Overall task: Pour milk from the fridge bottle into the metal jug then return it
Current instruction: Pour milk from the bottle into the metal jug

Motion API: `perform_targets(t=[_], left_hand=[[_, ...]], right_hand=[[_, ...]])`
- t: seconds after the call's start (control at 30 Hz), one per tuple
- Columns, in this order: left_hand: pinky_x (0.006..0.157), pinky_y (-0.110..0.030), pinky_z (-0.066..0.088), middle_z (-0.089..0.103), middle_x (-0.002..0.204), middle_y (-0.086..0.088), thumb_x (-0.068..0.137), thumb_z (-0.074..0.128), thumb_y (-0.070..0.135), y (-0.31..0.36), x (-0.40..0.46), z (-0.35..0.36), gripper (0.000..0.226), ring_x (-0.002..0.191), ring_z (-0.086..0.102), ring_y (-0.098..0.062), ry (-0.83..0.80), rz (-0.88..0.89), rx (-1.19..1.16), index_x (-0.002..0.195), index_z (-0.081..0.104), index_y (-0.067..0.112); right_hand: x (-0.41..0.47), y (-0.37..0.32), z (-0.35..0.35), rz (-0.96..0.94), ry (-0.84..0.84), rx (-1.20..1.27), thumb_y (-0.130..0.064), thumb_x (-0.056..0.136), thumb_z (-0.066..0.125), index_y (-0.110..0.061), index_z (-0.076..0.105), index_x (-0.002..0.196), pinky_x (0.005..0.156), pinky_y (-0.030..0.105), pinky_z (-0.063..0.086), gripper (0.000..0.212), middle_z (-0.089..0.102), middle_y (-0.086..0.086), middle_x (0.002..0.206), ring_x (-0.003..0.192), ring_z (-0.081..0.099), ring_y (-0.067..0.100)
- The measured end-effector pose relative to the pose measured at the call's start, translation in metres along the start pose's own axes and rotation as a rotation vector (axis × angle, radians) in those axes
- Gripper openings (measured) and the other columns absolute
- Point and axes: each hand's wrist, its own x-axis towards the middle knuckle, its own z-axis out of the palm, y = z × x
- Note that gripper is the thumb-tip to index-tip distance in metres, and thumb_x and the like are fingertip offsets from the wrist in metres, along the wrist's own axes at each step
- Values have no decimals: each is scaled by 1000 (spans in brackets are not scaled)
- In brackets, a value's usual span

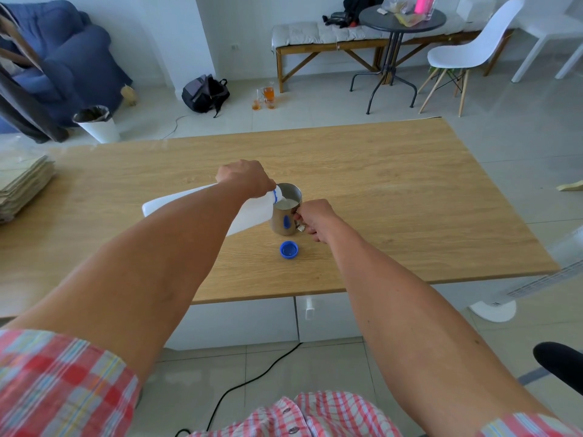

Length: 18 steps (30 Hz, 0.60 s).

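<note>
You are tipping the white milk bottle (252, 212) steeply, its neck over the rim of the metal jug (285, 216), milk showing inside. Your left hand (244, 178) is gripping the bottle's neck; your right hand (314, 217) is clasping the jug's handle. Both are sitting mid-table (410, 190), with the blue cap (289, 249) lying toward the near edge.

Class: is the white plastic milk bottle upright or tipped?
Tipped. The white plastic milk bottle lies nearly level, its mouth over the metal jug, milk inside.
</note>
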Motion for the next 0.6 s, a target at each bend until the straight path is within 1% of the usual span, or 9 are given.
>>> perform_targets(t=[0.23,0.4,0.5,0.6], left_hand=[[73,-36,45,56,85,-1,97,51,55,0,-1,-1,38,89,60,-26,1,1,6,104,60,18],[78,-36,47,60,94,-3,97,50,53,1,-1,-1,36,90,60,-28,-1,1,12,102,59,18],[76,-36,46,58,89,-2,96,51,53,1,-2,-1,36,90,60,-28,-5,-2,9,100,59,18],[78,-36,48,59,93,-3,96,51,53,1,-2,-2,36,91,60,-28,-8,-2,8,100,59,19]], right_hand=[[2,1,0,-6,2,-8,-7,97,44,-13,68,95,32,13,21,24,51,2,69,42,27,11],[7,3,2,1,-1,-12,-7,94,43,-14,64,98,34,11,22,22,52,5,79,42,26,12],[8,3,1,0,-6,-6,-8,95,44,-14,66,97,33,11,21,23,51,2,73,42,26,11],[9,3,2,-2,-2,-19,-8,95,44,-15,66,97,34,11,22,22,49,1,70,42,26,11]])
